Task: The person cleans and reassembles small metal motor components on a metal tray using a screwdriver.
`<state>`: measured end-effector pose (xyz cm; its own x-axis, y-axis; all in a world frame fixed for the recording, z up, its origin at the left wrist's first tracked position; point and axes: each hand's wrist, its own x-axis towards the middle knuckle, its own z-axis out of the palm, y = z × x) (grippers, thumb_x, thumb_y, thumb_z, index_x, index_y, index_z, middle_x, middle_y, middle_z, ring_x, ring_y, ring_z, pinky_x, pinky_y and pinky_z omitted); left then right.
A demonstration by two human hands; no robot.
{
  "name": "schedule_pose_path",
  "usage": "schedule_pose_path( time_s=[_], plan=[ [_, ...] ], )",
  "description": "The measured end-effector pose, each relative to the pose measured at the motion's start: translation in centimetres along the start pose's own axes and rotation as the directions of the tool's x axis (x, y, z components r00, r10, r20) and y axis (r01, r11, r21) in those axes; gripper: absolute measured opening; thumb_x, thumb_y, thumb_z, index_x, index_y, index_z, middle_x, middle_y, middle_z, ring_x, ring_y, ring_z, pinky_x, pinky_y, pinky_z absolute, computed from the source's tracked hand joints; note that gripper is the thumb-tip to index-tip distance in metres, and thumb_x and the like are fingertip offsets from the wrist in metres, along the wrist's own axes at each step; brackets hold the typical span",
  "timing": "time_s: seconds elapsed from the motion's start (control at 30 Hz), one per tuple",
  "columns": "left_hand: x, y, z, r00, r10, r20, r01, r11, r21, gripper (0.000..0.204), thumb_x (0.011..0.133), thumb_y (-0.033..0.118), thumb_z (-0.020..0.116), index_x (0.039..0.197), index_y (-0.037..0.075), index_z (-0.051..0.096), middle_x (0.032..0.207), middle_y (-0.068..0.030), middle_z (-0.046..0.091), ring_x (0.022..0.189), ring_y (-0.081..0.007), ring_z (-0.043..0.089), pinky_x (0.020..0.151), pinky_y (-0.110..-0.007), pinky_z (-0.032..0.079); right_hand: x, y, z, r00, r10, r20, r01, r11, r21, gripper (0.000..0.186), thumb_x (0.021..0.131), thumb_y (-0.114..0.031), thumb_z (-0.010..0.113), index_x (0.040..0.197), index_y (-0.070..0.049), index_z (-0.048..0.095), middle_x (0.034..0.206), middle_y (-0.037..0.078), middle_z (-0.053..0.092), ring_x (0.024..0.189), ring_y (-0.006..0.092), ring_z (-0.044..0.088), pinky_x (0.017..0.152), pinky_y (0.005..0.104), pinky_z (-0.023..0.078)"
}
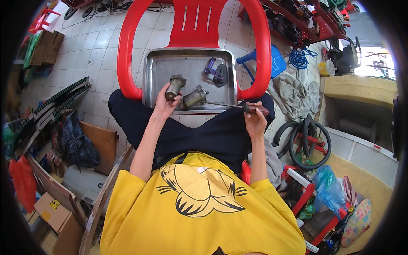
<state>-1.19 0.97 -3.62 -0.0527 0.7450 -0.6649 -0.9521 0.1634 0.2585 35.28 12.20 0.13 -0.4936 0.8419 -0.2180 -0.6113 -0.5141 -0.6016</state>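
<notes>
My left hand [167, 101] grips a grimy metal cylindrical housing [175, 85] over the left part of a steel tray [161, 63], which stands on a red plastic chair [193, 21] before me. My right hand [255, 116] is closed on a screwdriver [259, 109] with a dark red handle; its shaft reaches left to a second metal cylinder [193, 99] lying near the tray's front edge. Whether the tip touches or enters that cylinder, I cannot tell. A small purple part [210, 65] and a black oval part [220, 76] lie at the tray's back right.
A blue stool [274, 59], coiled blue hose [299, 58], gray cloth [293, 95] and black tyre tubes [314, 142] are at my right, with red shelving [310, 21] behind. Wooden boards [95, 134], cardboard boxes [49, 210] and a dark plaid cloth [74, 142] crowd my left.
</notes>
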Motion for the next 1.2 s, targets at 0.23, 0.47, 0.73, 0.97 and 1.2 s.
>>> schedule_pose_path(
  time_s=[0.23, 0.47, 0.73, 0.97, 1.2],
  plan=[
    [0.5, 1.2, -3.4, 0.996, -0.032, 0.086, 0.059, 0.938, -0.343, 0.048, 0.108, 0.040, 0.043, 0.122, -0.005, 0.049, 0.096, -0.0167, 0.057, 0.064, -0.0166, 0.049, 0.050, -0.026, 0.038, 0.0, 0.1, -0.1, 1.000, -0.004, -0.007, 0.004, 1.000, 0.006, 0.022, 0.096, -0.011, 0.063, 0.117, -0.007, 0.056, 0.122, 0.019, 0.067, 0.104, 0.0231, 0.064, 0.081, 0.0332, 0.050],
    [0.3, 1.4, -6.0, 0.999, -0.047, -0.020, 0.040, 0.968, -0.246, 0.052, 0.107, 0.045, 0.043, 0.121, -0.005, 0.051, 0.095, -0.0152, 0.058, 0.065, -0.0172, 0.052, 0.052, -0.027, 0.037, 0.0, 0.3, -0.4, 1.000, 0.001, 0.007, -0.001, 1.000, 0.011, 0.022, 0.096, -0.010, 0.063, 0.117, -0.007, 0.055, 0.122, 0.016, 0.067, 0.105, 0.0219, 0.063, 0.080, 0.0319, 0.049],
    [-0.3, 0.6, -1.5, 0.860, 0.445, -0.249, 0.111, 0.313, 0.943, 0.073, 0.096, 0.069, 0.053, 0.114, -0.001, 0.059, 0.078, -0.0173, 0.068, 0.068, -0.0309, 0.070, 0.063, -0.037, 0.052, 0.0, 0.2, -0.2, 1.000, -0.012, 0.018, 0.013, 1.000, -0.019, 0.022, 0.097, -0.011, 0.063, 0.117, -0.008, 0.055, 0.123, 0.016, 0.067, 0.105, 0.0210, 0.063, 0.080, 0.0321, 0.048],
    [-0.8, -0.8, 1.1, 0.785, 0.598, 0.162, 0.149, -0.437, 0.887, 0.074, 0.095, 0.069, 0.052, 0.109, -0.003, 0.061, 0.083, -0.0282, 0.071, 0.087, -0.0493, 0.070, 0.077, -0.059, 0.052, -0.1, 0.2, 0.0, 1.000, -0.007, -0.014, 0.006, 1.000, -0.014, 0.023, 0.097, -0.011, 0.063, 0.118, -0.008, 0.056, 0.124, 0.017, 0.066, 0.101, 0.0204, 0.062, 0.081, 0.0311, 0.049],
    [0.0, -0.9, 0.6, 0.803, 0.577, 0.153, 0.139, -0.430, 0.892, 0.072, 0.096, 0.070, 0.049, 0.104, -0.001, 0.063, 0.083, -0.0283, 0.071, 0.087, -0.0484, 0.070, 0.076, -0.059, 0.051, 0.0, 0.3, -0.1, 1.000, -0.011, -0.003, 0.011, 0.999, -0.032, 0.022, 0.097, -0.011, 0.062, 0.117, -0.009, 0.055, 0.122, 0.015, 0.067, 0.108, 0.0206, 0.062, 0.081, 0.0326, 0.047]
  ],
)
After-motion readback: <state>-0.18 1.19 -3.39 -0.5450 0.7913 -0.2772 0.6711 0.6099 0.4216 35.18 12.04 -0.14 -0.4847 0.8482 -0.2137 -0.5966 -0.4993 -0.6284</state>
